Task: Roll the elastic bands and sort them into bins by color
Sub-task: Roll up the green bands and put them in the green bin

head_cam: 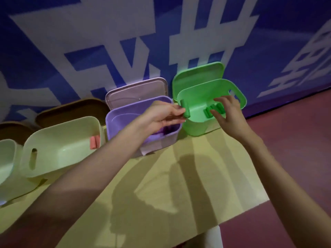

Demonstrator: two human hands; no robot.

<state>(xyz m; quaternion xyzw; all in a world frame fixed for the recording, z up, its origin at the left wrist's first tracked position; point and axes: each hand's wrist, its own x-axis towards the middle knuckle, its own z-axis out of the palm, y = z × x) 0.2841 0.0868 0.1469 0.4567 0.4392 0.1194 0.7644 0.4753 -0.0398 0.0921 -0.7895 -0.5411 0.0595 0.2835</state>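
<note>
A rolled green band [186, 109] is pinched at the fingertips of the left hand [165, 114], held at the 9 o'clock rim of the green bin [200, 129]. The band's roll is kept upright, partly over the bin's opening. The right hand [228, 112] is seen over the same bin at 3 o'clock, fingers spread and loosely bent, nothing gripped; its fingertips are reaching toward the rolled green bands [210, 110] already lying on the bin floor. Whether they are touched cannot be told.

The green bin's lid [198, 73] is propped behind it at 12 o'clock against the blue wall [268, 42]. At 9 o'clock of the green bin, just beside it, a purple bin [125, 120] is noted, with purple bands [163, 132] partly hidden under the left wrist and its lid [136, 92] stood behind. Further toward 9 o'clock, a cream bin [59, 149] is recorded, a pink roll [94, 142] lying against its 3 o'clock wall. All bins are set on a yellow table [197, 176].
</note>
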